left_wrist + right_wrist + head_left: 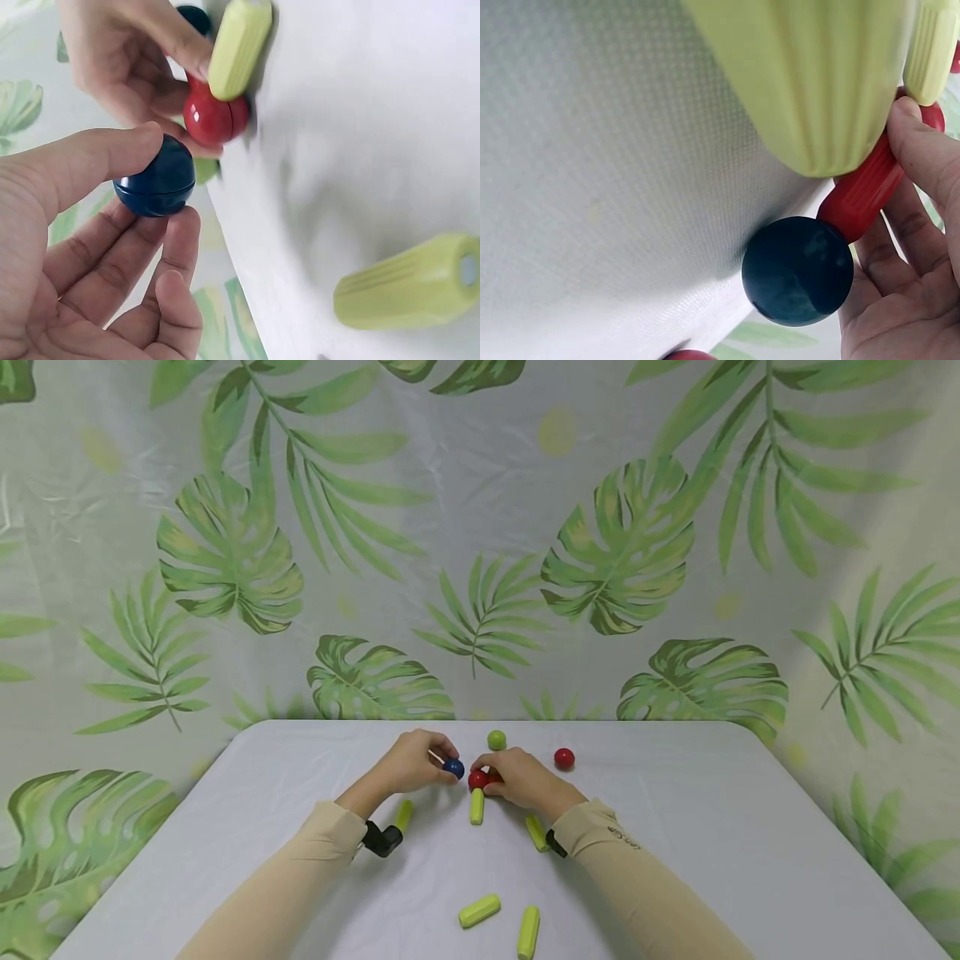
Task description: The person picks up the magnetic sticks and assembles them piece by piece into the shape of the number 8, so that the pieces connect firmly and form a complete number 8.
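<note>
My left hand [414, 762] pinches a dark blue ball [156, 180] between thumb and fingertips, just above the table. To its right, my right hand [522, 781] grips a red ribbed rod [864, 191] between thumb and fingers. One end of this rod meets a red ball [215, 118], and the other meets a second dark blue ball [797, 271]. From the red ball a yellow-green rod [477, 807] points toward the near side of the table. A small gap separates the left hand's blue ball from the red ball.
Behind the hands are a green ball [497, 740] and another red ball [564, 758]. Yellow-green rods lie by the left wrist [404, 815] and right wrist [536, 832]. Two more rods [479, 911] lie nearer on the white table [675, 827]. A leaf-patterned curtain [480, 527] hangs behind.
</note>
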### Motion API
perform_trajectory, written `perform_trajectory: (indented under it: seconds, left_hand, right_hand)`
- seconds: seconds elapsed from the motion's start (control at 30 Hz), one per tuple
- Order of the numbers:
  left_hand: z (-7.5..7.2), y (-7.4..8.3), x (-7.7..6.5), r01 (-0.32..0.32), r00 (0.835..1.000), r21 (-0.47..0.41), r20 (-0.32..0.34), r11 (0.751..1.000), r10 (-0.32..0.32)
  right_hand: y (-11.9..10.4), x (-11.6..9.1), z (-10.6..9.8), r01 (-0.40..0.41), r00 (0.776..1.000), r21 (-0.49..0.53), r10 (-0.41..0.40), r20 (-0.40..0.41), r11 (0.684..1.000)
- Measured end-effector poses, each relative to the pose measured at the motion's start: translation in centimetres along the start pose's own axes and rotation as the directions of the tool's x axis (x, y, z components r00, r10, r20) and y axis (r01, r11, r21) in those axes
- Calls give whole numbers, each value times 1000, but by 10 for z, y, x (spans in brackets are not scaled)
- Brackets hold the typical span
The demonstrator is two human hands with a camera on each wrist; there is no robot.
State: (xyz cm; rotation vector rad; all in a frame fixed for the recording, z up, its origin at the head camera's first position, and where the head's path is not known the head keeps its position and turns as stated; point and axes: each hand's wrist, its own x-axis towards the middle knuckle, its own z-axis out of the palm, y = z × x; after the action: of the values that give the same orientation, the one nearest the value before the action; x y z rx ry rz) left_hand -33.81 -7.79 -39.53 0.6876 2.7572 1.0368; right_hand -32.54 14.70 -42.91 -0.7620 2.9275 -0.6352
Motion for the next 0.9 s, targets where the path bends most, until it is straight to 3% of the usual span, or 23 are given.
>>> perform_trajectory:
  seconds: [0.37,0.6,0.9]
  left_hand:
    - [14,7,-36,-39,999,-86,24,996,41]
    - [28,8,-50,-85,995,-149,46,985,93]
    - [49,7,-59,-32,998,-198,54,980,43]
  right_hand:
    - [-1,-2,-1,26,1000,-11,-26,-5,1000]
    - [-2,-2,-3,21,1000,-10,-21,-11,1000]
    - [-3,-3,1,21,1000,-15,-22,-12,1000]
